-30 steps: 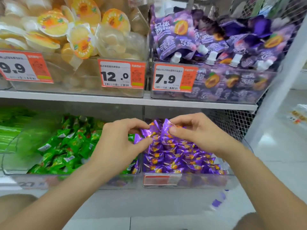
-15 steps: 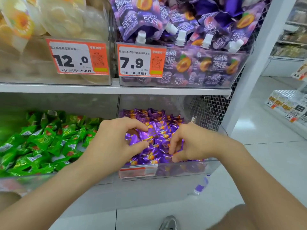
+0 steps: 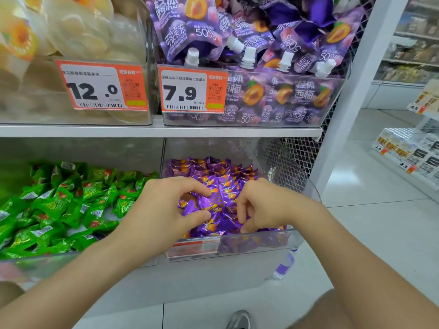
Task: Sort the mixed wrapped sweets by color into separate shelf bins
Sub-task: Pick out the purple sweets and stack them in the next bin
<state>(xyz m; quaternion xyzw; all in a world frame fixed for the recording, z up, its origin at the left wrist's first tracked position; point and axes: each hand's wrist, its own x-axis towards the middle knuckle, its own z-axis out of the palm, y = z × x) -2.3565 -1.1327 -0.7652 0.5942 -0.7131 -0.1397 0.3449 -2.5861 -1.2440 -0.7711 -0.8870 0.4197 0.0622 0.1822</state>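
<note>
While both hands reach into the clear bin (image 3: pixel 261 241) on the lower shelf, the purple sweets (image 3: pixel 213 169) fill it in a loose heap. The left hand (image 3: pixel 164 207) is over the bin's left half, forefinger and thumb curled round a few purple sweets at the top of the heap. The right hand (image 3: pixel 263 205) is over the bin's right half, near the left but apart from it, fingers bent down into the wrappers; whether it grips any cannot be told. Just left of the bin lie green sweets (image 3: pixel 59 205) in a neighbouring bin (image 3: pixel 71 260). Directly above the bin are a 7.9 price tag (image 3: pixel 193 91) and purple pouches (image 3: pixel 273 96). Below it, 1 grey shoe (image 3: pixel 240 320) shows.
</note>
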